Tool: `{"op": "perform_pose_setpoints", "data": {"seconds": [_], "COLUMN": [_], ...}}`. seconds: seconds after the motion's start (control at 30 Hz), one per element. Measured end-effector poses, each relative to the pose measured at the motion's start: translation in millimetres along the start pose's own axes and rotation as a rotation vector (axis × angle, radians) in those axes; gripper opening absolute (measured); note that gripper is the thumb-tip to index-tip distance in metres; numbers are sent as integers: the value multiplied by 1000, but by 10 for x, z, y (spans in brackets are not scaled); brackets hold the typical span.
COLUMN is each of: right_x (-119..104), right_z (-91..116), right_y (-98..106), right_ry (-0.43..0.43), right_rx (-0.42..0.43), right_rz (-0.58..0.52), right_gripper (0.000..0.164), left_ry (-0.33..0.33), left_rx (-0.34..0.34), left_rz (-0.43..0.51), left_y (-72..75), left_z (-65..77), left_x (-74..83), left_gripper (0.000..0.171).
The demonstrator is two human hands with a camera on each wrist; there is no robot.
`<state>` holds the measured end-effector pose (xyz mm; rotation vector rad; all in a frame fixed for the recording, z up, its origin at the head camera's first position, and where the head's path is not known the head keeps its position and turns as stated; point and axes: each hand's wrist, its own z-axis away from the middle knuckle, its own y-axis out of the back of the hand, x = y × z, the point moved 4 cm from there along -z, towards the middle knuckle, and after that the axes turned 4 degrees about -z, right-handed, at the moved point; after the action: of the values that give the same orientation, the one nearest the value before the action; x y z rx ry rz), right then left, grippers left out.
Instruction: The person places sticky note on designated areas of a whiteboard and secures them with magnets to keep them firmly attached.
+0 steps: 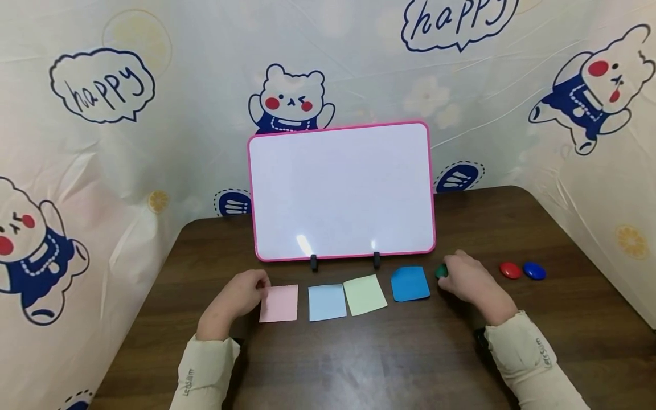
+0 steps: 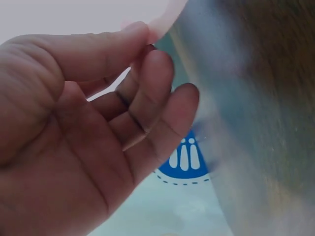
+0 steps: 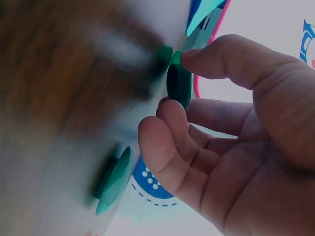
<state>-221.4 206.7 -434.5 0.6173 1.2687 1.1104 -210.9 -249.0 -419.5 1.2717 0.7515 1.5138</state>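
Note:
My left hand [image 1: 240,299] pinches the upper left edge of a pink sticky note [image 1: 279,304] at the left end of a row of notes. In the left wrist view the note's pink edge [image 2: 170,18] shows at the thumb and finger tips. A round green magnet [image 3: 180,81] is held between thumb and fingers of my right hand [image 1: 467,276], just right of the dark blue sticky note [image 1: 410,283]. Close below those fingers lies a second green magnet [image 3: 115,182], hidden by the hand in the head view.
Light blue [image 1: 327,303] and pale green [image 1: 365,295] sticky notes lie mid-row. Behind them a pink-framed whiteboard [image 1: 342,193] stands on black feet [image 1: 314,263]. Red [image 1: 510,270] and blue [image 1: 534,270] magnets sit to the right on the brown table [image 1: 359,364].

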Motion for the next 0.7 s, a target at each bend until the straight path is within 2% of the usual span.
{"op": "perform_pose_setpoints", "data": {"seconds": [0.3, 0.7], "right_x": [14, 24], "right_z": [-23, -31], "right_y": [-8, -18], "right_ry": [-2, 16], "right_rx": [-19, -23], "right_rz": [-16, -27], "right_gripper": [45, 45], "left_ry": [-10, -49], "left_rx": [40, 141], "left_rz": [120, 255], "left_y": [30, 94], "left_z": [-28, -24], "left_x": [-31, -31], "left_gripper": [5, 14]}}
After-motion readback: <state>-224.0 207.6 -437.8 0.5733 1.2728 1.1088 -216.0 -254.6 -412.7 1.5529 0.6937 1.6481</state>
